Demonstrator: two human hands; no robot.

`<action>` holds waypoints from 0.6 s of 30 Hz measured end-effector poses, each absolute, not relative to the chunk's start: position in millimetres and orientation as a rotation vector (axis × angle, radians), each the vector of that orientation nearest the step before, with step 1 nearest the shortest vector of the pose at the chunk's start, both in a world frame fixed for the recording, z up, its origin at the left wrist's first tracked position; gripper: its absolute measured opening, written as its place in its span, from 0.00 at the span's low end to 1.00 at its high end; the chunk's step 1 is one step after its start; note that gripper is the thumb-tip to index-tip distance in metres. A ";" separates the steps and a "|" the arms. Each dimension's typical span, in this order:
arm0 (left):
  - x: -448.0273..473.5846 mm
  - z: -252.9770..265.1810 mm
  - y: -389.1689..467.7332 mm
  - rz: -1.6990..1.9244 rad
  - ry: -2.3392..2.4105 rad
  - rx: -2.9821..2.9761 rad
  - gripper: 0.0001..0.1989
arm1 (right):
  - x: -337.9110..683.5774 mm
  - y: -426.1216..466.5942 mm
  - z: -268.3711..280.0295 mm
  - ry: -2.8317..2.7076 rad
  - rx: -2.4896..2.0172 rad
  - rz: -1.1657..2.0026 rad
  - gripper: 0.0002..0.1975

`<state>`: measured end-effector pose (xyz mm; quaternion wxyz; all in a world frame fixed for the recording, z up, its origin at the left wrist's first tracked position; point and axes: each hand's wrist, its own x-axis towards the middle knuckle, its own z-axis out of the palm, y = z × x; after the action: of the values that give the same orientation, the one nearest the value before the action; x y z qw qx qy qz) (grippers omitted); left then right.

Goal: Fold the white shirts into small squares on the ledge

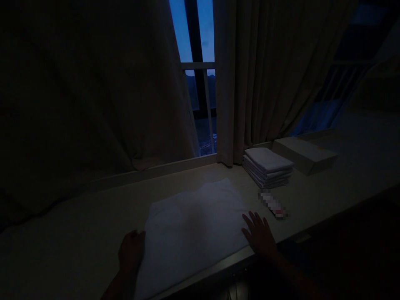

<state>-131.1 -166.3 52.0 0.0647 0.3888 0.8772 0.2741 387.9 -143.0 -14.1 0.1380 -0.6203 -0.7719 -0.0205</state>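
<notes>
A white cloth (193, 237) lies spread flat on the pale counter, its near side close to the counter's front edge. At its left edge is my left hand (131, 250), with the fingers curled in. The dim light hides whether these fingers pinch the cloth. My right hand (260, 235) rests open at the cloth's right edge, fingers spread and touching it. Beyond that hand, toward the back right, stands a neat stack of folded white cloths (268, 166).
A flat pale box (306, 154) sits behind the stack. Nearer lies a narrow pixelated object (273, 204), its kind hidden. Long curtains (268, 71) hang along the back, beside a barred window (200, 83). The counter (78, 233) drops off at its front edge.
</notes>
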 end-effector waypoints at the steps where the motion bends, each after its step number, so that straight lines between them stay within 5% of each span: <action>1: -125.2 48.1 -176.2 0.834 2.669 1.272 0.33 | 388.0 -143.1 -14.4 -2.233 -1.792 -0.064 0.29; 6: -89.3 7.2 -238.5 0.378 2.344 2.181 0.32 | 387.6 -142.6 -16.6 -2.238 -1.802 -0.072 0.29; 18: -77.8 -19.4 -256.9 0.326 2.500 2.195 0.40 | 357.7 -143.2 7.3 -2.335 -1.679 -0.145 0.28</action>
<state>-77.8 -256.9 -19.4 -0.1007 0.6533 0.7441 0.0969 357.7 -143.2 7.3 0.1304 -0.5781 -0.8039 -0.0498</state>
